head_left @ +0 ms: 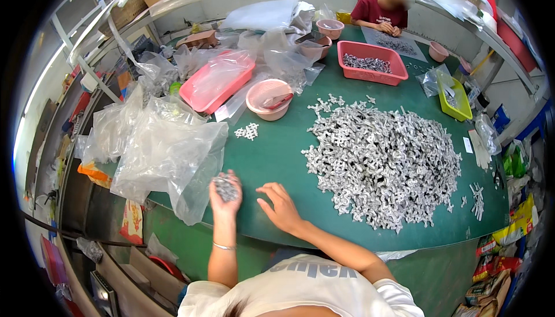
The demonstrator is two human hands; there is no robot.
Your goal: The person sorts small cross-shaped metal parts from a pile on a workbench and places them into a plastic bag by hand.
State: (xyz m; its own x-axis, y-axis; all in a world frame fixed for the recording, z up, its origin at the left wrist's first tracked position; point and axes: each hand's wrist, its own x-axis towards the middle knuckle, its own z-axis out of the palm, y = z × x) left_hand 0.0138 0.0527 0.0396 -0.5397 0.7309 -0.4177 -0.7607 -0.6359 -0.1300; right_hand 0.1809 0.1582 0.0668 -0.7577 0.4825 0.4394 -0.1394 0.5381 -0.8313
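From up here I see my left hand [225, 192] raised palm-up over the near edge of the green table [277, 155], fingers cupped around a small clump of grey metal parts [225, 188]. It sits at about seven o'clock from the table's middle, just beside the crumpled clear plastic bag [167, 155] at nine o'clock. My right hand [280, 206] lies at six o'clock, palm down on the green surface, fingers spread and loose, holding nothing (it is near the clump but apart from it).

The big heap of the same grey parts [384, 163] fills the table from three to four o'clock, well apart from both hands. A tiny scatter of parts [248, 131] lies at eleven o'clock, and past it stands a round pink bowl [269, 99]. A flat pink tray wrapped in plastic [217, 80] is at ten o'clock. At one o'clock a pink bin [373, 62] holds more parts, and a yellow-green tray [454, 100] sits at two o'clock. Another person in a red shirt [381, 10] works at the far side, at twelve o'clock, hands together on a sheet.
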